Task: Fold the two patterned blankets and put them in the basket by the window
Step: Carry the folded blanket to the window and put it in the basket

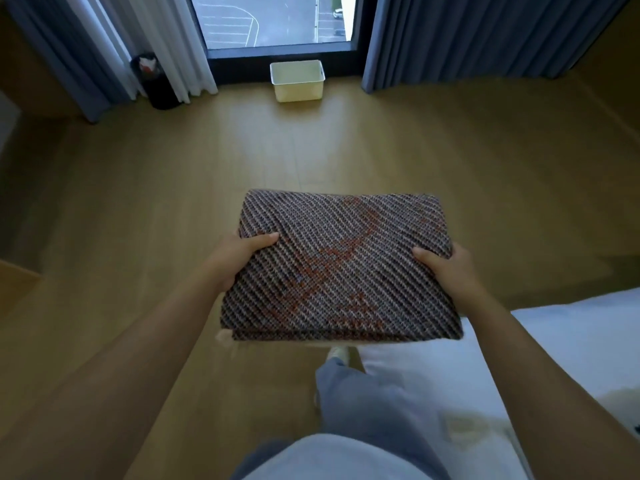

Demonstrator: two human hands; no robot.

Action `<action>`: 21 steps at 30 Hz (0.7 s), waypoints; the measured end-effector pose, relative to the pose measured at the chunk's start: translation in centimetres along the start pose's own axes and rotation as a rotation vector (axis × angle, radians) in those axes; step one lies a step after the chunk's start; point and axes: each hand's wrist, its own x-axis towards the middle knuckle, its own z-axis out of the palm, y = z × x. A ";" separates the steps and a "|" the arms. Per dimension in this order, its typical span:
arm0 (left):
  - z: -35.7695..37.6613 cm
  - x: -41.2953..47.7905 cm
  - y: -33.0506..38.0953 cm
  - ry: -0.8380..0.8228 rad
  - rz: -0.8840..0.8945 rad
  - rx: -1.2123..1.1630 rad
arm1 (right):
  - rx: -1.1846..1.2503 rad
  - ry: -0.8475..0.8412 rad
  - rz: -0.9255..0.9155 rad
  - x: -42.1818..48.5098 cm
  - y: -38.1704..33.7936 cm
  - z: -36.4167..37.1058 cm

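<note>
The folded patterned blanket [339, 268] is held level in the air; the left hand [239, 258] and right hand [446, 268] grip its side edges, thumbs pressed on top, fingers hidden beneath; the white basket [298, 91] stands well apart under the window [277, 19]; bare wooden floor [277, 150] lies between; a white bed [554, 341] edges the right.

The folded blanket [339, 268] hides the fingers of the left hand [239, 259] and right hand [448, 268].
</note>
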 end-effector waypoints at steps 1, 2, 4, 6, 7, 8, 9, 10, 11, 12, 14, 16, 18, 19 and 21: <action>0.7 1.6 0.9 0.000 0.004 0.011 | -0.012 -0.002 -0.004 2.0 -0.7 -0.1; 1.4 3.5 2.0 0.001 0.002 0.014 | -0.022 -0.005 -0.006 4.4 -1.6 -0.2; 2.7 7.0 4.1 0.032 -0.016 -0.002 | -0.045 -0.015 -0.007 8.9 -3.6 -0.6; 3.4 10.1 6.1 0.045 -0.021 -0.008 | -0.058 -0.026 -0.011 12.8 -5.3 -0.8; 3.8 11.7 7.2 0.041 -0.018 -0.008 | -0.064 -0.036 -0.015 14.9 -6.3 -0.8; 4.1 13.3 8.3 0.042 -0.022 -0.014 | -0.073 -0.049 -0.013 17.0 -7.2 -0.8; 4.4 15.1 9.5 0.050 -0.025 -0.025 | -0.076 -0.061 -0.008 19.2 -8.2 -0.6; 4.6 16.9 10.6 0.052 -0.025 -0.035 | -0.076 -0.071 -0.007 21.4 -9.1 -0.4; 4.9 18.5 11.4 0.049 -0.025 -0.042 | -0.074 -0.075 -0.006 23.2 -9.7 -0.1; 5.1 20.6 12.6 0.046 -0.026 -0.051 | -0.077 -0.077 -0.006 25.6 -10.5 0.3; 5.4 24.5 14.8 0.043 -0.024 -0.061 | -0.085 -0.075 -0.002 29.9 -11.9 1.0; 5.6 29.0 17.1 0.036 -0.016 -0.056 | -0.079 -0.065 0.005 34.3 -13.3 2.0; 6.1 33.8 19.7 0.019 -0.028 -0.045 | -0.071 -0.046 0.022 38.9 -14.9 2.8; 6.4 36.3 21.3 0.013 -0.044 -0.036 | -0.067 -0.032 0.032 41.3 -15.9 3.2; 7.1 40.4 24.3 -0.002 -0.060 -0.022 | -0.065 -0.024 0.044 45.2 -17.8 3.6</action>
